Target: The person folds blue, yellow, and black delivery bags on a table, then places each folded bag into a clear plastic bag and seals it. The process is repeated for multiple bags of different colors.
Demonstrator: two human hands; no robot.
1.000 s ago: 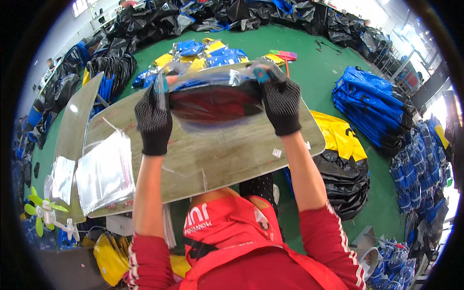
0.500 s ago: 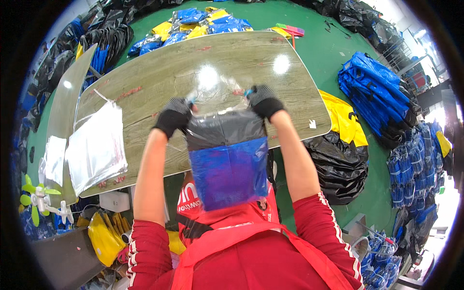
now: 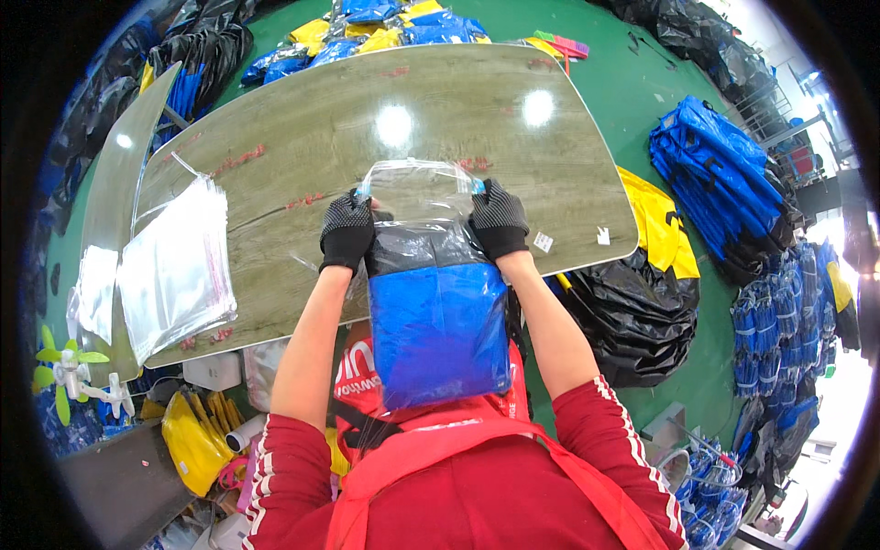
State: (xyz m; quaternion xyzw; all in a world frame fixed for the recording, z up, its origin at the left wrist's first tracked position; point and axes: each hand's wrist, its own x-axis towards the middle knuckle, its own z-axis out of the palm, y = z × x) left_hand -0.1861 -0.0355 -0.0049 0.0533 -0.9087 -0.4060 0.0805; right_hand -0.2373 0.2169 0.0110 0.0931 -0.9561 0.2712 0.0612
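In front of me at the table's near edge is a clear plastic bag. Inside it lies a folded blue item with a black band at the top; its kind I cannot make out. My left hand, in a black dotted glove, grips the bag's upper left side. The matching gloved right hand pinches the upper right side. Fingers of both are closed on the film, and light blue bits show at the fingertips. The bag's top flap rests over the table, while the filled part hangs past the edge toward my red apron.
The wood-grain table carries a stack of clear bags at left and a small white label at right. Around it on the green floor lie black and yellow sheeting, blue bundles and packed blue-yellow parcels. A green fan stands lower left.
The bag was blurred and swinging; now it is steadier, with its clear top lying flatter over the table. Both hands have lowered slightly toward me. A small white label now shows beside my right hand.
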